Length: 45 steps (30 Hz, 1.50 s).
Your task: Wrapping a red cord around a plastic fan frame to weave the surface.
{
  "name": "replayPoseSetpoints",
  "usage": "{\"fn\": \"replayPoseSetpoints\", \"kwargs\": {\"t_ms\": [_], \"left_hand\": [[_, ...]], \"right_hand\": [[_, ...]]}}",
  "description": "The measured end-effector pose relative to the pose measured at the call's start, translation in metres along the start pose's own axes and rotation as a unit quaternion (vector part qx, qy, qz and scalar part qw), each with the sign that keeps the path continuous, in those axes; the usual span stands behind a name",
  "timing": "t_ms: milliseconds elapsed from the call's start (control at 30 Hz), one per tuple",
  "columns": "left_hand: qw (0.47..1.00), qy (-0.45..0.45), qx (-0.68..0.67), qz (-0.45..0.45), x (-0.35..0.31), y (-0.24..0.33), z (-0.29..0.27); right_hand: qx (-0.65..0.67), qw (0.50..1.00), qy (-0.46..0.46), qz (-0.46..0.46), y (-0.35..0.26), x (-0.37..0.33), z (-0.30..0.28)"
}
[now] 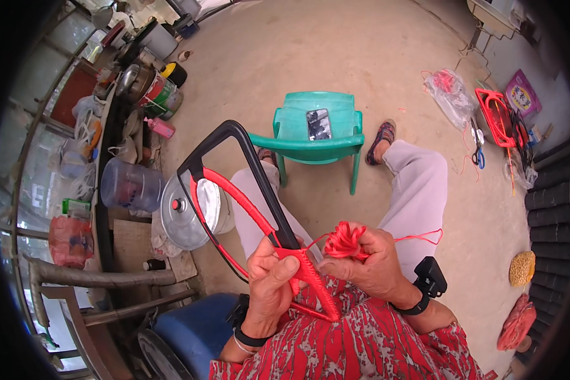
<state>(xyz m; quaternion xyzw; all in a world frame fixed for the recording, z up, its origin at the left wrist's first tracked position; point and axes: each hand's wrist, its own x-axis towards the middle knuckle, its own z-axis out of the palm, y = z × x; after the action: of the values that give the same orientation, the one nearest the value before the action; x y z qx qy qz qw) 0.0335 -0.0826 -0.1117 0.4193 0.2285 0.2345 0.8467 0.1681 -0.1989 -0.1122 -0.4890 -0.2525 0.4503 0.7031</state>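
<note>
from where i stand, a person in a red patterned shirt (367, 335) works on the near side of the green chair (296, 120), pale trousers (421, 183) spread to its left and right.

there the left grip (270, 278) is closed snugly, thumb and fingers round the red-wrapped part of the black and red frame (259, 177), near the place where the black bar meets the wrapping. the frame rises out of that grip and leans to the left of the chair; its wrapped lower end slants down past the fingers, away from the chair.

the right grip (370, 263), also on the chair's near side but farther right, is folded round the bundle of red cord (345, 239), thumb and fingers pinched in, with the loops bulging out toward the chair. one strand crosses from the bundle to the frame, just above the left grip; another trails off to the right. the two grips are near each other.

on the chair's seat lies a dark phone (319, 125). left of the chair stands a metal pot (193, 206) with a red-knobbed lid, and farther left a bluish plastic jug (131, 183). well to the chair's right, blue-handled scissors (479, 156) lie near a clear plastic bag (451, 101) with red cord inside.
</note>
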Motion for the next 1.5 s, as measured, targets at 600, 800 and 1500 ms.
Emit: {"fn": "replayPoseSetpoints", "kwargs": {"t_ms": [600, 800, 1500], "left_hand": [[0.747, 0.001, 0.579, 0.327, 0.002, 0.055, 0.015], [0.748, -0.039, 0.612, 0.252, 0.001, 0.071, 0.018], [0.764, -0.059, 0.606, 0.214, -0.004, 0.071, 0.021]], "right_hand": [[-0.267, 0.934, -0.08, -0.225, 0.026, 0.005, 0.022], [-0.286, 0.927, -0.078, -0.23, 0.024, 0.003, 0.022], [-0.277, 0.932, -0.08, -0.221, 0.027, -0.003, 0.019]]}}
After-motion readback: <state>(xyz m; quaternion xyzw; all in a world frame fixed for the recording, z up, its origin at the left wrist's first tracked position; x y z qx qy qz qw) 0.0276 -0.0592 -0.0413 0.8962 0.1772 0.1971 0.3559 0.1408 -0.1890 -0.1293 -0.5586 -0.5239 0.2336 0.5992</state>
